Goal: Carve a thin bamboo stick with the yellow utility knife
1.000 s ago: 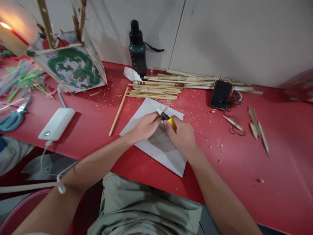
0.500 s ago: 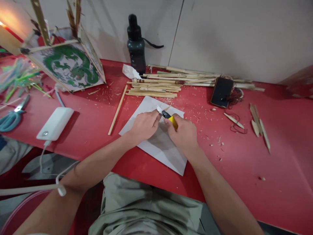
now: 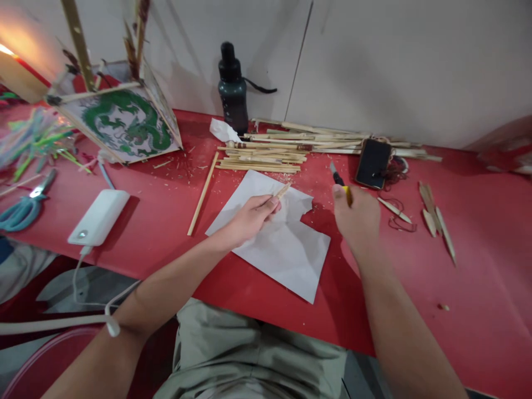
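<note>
My left hand [image 3: 249, 219] rests on a white sheet of paper [image 3: 286, 249] and pinches a short bamboo piece [image 3: 282, 192] whose pointed end sticks out past the fingers. My right hand [image 3: 357, 219] is off the paper to the right, closed round a yellow utility knife [image 3: 339, 182] with its blade pointing away from me. The two hands are apart. A notch shows in the paper's far right edge.
A pile of bamboo sticks [image 3: 270, 155] lies beyond the paper, with a dark bottle [image 3: 233, 88] behind it. A phone [image 3: 372, 163], carved bamboo slivers [image 3: 436, 213], a white power bank [image 3: 98, 216], scissors [image 3: 22, 202] and a dragon lantern [image 3: 124, 119] sit on the red table [image 3: 457, 299].
My right hand has swung the knife away to the right, off the bamboo piece. The left hand still holds the piece over the paper.
</note>
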Demonstrator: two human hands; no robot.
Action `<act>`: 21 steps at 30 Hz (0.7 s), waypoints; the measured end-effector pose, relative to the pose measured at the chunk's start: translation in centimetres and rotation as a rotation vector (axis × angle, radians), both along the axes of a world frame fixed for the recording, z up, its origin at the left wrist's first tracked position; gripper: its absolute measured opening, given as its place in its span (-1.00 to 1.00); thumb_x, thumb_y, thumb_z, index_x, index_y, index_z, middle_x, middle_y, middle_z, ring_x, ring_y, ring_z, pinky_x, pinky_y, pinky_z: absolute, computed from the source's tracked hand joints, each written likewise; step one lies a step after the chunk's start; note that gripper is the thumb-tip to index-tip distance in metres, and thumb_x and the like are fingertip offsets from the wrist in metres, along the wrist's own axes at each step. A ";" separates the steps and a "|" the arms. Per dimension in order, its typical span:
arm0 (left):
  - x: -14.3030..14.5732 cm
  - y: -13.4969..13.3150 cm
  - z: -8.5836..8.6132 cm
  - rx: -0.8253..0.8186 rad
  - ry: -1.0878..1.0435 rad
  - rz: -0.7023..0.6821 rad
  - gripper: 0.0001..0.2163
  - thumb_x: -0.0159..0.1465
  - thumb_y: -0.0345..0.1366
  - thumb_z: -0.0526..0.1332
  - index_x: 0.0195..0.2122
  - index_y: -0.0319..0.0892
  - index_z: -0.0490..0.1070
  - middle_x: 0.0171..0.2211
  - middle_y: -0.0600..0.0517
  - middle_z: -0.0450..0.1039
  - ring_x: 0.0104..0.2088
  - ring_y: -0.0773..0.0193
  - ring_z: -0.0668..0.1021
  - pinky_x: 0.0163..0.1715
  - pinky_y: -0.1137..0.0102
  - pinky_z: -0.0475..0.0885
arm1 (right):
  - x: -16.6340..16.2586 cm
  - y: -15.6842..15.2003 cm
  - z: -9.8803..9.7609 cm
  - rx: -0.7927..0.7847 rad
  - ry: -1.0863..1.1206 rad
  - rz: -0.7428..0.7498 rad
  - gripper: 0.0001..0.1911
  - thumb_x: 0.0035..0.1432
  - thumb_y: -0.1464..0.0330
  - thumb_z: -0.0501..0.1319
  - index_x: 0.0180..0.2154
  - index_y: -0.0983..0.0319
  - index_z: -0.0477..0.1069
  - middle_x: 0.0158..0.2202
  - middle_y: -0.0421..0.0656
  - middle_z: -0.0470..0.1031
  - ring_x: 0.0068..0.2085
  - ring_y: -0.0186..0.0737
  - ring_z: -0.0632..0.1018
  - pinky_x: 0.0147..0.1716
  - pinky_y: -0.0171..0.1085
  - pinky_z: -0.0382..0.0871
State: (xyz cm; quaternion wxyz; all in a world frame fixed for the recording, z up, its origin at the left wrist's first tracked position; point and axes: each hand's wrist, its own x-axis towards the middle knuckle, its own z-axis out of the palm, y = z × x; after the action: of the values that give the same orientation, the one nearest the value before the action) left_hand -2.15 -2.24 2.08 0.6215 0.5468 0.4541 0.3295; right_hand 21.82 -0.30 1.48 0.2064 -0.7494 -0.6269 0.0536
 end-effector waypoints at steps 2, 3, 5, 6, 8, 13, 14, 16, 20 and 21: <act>0.0 0.3 -0.5 0.035 0.031 0.076 -0.66 0.45 -0.07 0.01 -0.42 -0.15 0.21 -0.52 0.14 0.07 -0.54 0.40 0.14 -0.52 0.44 0.09 | -0.5 -0.3 -0.2 -0.012 0.040 0.098 -0.47 0.40 -0.03 -0.08 -0.35 0.19 0.40 -0.47 -0.05 0.43 -0.42 -0.11 0.36 -0.42 -0.21 -0.02; 0.0 0.5 -0.8 0.104 0.080 0.103 -0.65 0.45 -0.05 0.02 -0.40 -0.16 0.26 -0.52 0.14 0.10 -0.52 0.40 0.18 -0.50 0.44 0.11 | -1.2 -0.6 -0.4 -0.023 0.054 0.150 -0.48 0.39 -0.03 -0.08 -0.35 0.19 0.40 -0.46 -0.05 0.43 -0.42 -0.11 0.37 -0.41 -0.21 -0.02; -0.1 0.7 -1.1 0.202 0.150 0.137 -0.62 0.46 0.00 0.00 -0.33 -0.17 0.36 -0.52 0.13 0.14 -0.49 0.37 0.24 -0.46 0.44 0.15 | -2.9 -1.2 -0.8 -0.030 0.063 0.236 -0.48 0.39 -0.02 -0.08 -0.32 0.19 0.40 -0.45 -0.06 0.45 -0.43 -0.13 0.37 -0.42 -0.22 -0.03; -0.2 0.7 -1.2 0.232 0.164 0.144 -0.60 0.46 0.03 -0.02 -0.29 -0.16 0.39 -0.52 0.13 0.16 -0.47 0.36 0.26 -0.44 0.43 0.17 | -3.7 -1.4 -0.9 -0.024 0.063 0.262 -0.48 0.39 -0.03 -0.08 -0.31 0.20 0.41 -0.45 -0.07 0.45 -0.44 -0.14 0.37 -0.42 -0.23 -0.03; -0.2 0.6 -1.2 0.253 0.157 0.146 -0.54 0.46 0.10 -0.07 -0.25 -0.16 0.41 -0.51 0.12 0.18 -0.45 0.34 0.30 -0.41 0.42 0.20 | -4.8 -1.8 -1.1 -0.001 0.060 0.291 -0.46 0.40 -0.05 -0.09 -0.29 0.21 0.41 -0.48 -0.09 0.43 -0.47 -0.16 0.35 -0.44 -0.23 -0.05; 0.2 0.7 -1.8 0.315 0.078 0.066 -0.50 0.45 0.16 -0.11 -0.28 -0.17 0.34 -0.52 0.13 0.16 -0.47 0.35 0.28 -0.42 0.41 0.20 | -5.2 -2.1 -1.4 0.065 0.023 0.295 -0.37 0.42 -0.06 -0.15 -0.21 0.27 0.46 -0.51 -0.07 0.44 -0.50 -0.15 0.37 -0.44 -0.23 -0.04; 0.3 0.7 -2.0 0.326 0.059 0.053 -0.51 0.45 0.16 -0.10 -0.28 -0.17 0.33 -0.52 0.13 0.16 -0.48 0.36 0.28 -0.43 0.41 0.19 | -5.2 -2.1 -1.5 0.068 0.010 0.281 -0.36 0.42 -0.05 -0.16 -0.19 0.28 0.47 -0.50 -0.06 0.45 -0.49 -0.15 0.38 -0.44 -0.23 -0.04; 0.4 0.9 -2.4 0.320 0.025 0.051 -0.55 0.45 0.14 -0.05 -0.28 -0.16 0.30 -0.52 0.14 0.16 -0.50 0.38 0.27 -0.45 0.41 0.18 | -5.2 -2.2 -1.6 0.066 -0.011 0.235 -0.35 0.43 -0.05 -0.16 -0.15 0.30 0.48 -0.47 -0.03 0.48 -0.49 -0.14 0.39 -0.45 -0.23 -0.05; 0.6 1.0 -2.5 0.224 -0.046 0.073 -0.65 0.45 0.04 0.03 -0.28 -0.14 0.25 -0.51 0.14 0.20 -0.52 0.41 0.27 -0.50 0.44 0.16 | -5.1 -2.2 -1.7 0.073 0.001 0.172 -0.35 0.43 -0.06 -0.15 -0.16 0.28 0.48 -0.44 0.00 0.51 -0.48 -0.15 0.41 -0.45 -0.23 -0.05; 0.6 0.9 -2.4 0.189 -0.069 0.070 -0.68 0.44 0.02 0.04 -0.28 -0.13 0.25 -0.50 0.14 0.22 -0.53 0.42 0.28 -0.51 0.44 0.16 | -5.1 -2.2 -1.7 0.076 0.008 0.176 -0.35 0.43 -0.07 -0.15 -0.17 0.28 0.48 -0.45 -0.01 0.51 -0.48 -0.15 0.41 -0.45 -0.23 -0.04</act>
State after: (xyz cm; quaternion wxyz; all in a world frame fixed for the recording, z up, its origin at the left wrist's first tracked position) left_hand -1.55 -1.30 -0.30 0.5705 0.5752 0.4182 0.4108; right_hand 16.72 -2.49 -0.19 0.2315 -0.6828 -0.6911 0.0508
